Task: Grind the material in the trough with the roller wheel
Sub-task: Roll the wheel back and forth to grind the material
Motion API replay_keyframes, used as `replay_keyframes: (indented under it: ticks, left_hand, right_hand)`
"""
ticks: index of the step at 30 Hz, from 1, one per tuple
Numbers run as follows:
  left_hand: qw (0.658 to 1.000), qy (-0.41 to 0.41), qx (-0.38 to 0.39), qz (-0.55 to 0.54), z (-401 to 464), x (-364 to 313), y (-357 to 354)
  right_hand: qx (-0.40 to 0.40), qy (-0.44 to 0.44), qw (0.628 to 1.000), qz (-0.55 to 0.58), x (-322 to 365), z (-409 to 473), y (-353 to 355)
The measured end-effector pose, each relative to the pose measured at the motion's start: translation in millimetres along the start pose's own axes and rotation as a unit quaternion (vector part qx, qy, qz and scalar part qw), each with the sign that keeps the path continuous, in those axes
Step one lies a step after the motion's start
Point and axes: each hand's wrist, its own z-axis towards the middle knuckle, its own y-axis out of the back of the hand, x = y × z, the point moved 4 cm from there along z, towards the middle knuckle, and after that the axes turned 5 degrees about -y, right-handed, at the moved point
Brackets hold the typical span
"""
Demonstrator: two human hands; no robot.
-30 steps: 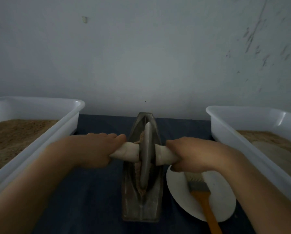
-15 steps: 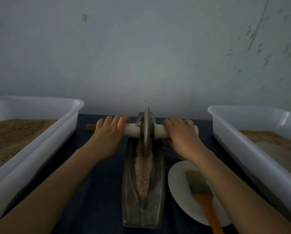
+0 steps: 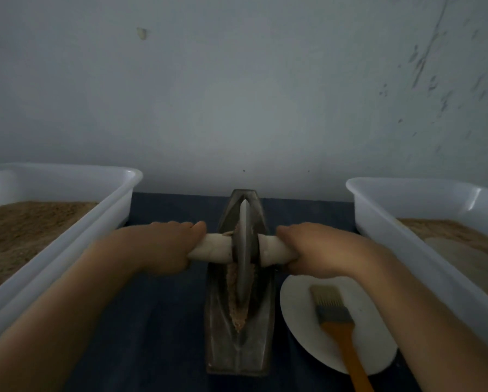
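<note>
With both hands' fingers, left [image 3: 163, 247] and right [image 3: 319, 250], wrapped around the axle [image 3: 214, 247], uneven pressure could tilt the wheel [image 3: 244, 250] and spill material [image 3: 238, 315] over the trough [image 3: 265, 335] rim.

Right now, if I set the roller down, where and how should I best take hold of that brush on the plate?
Probably by the orange handle, coming from the near side with the right hand. The brush lies flat on the plate, bristles pointing away and the handle overhanging the rim toward you.
</note>
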Motion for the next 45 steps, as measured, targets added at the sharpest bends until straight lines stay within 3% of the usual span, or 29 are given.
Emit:
replay_keyframes:
  ticks: [4, 8, 11, 15, 18, 21, 25, 31, 36, 38, 41, 45]
  left_hand:
    - [0.996, -0.039, 0.063, -0.055, -18, -5, 6]
    - [0.998, -0.022, 0.026, -0.056, -9, -2, 2]
    - [0.998, 0.028, -0.061, 0.012, 12, 6, -5]
    - [0.966, 0.065, -0.228, 0.099, 35, 14, -11]
    - [0.945, 0.065, -0.301, 0.112, 41, 15, -13]
    - [0.941, 0.059, -0.322, 0.091, 41, 15, -12]
    - [0.958, 0.065, -0.27, 0.074, 37, 14, -12]
    - [0.995, 0.03, -0.084, 0.05, 11, 4, -6]
    - [0.998, -0.024, 0.051, -0.035, -18, -6, 6]
    - [0.996, -0.036, 0.066, -0.044, -24, -7, 9]
    - [0.995, -0.042, 0.06, -0.069, -22, -6, 7]
    - [0.999, -0.014, -0.025, -0.024, 4, 4, 1]
  right_hand:
    - [0.081, 0.019, 0.996, -0.016, 6, -16, 2]
    - [0.057, 0.007, 0.998, -0.003, 3, -6, 0]
    - [-0.043, -0.015, 0.999, -0.016, -4, 14, -6]
    - [-0.208, -0.026, 0.977, -0.044, -18, 37, -20]
    - [-0.267, -0.025, 0.963, -0.029, -22, 46, -24]
    - [-0.284, -0.028, 0.958, -0.027, -22, 46, -26]
    - [-0.232, -0.023, 0.971, -0.05, -19, 39, -23]
    - [-0.011, -0.014, 1.0, -0.002, -6, 15, -8]
    - [0.071, 0.036, 0.997, 0.009, 6, -14, 6]
    - [0.098, 0.041, 0.994, 0.019, 8, -19, 6]
    - [0.075, 0.031, 0.996, 0.028, 5, -12, 7]
    - [0.026, 0.003, 0.999, 0.02, -2, 10, -5]
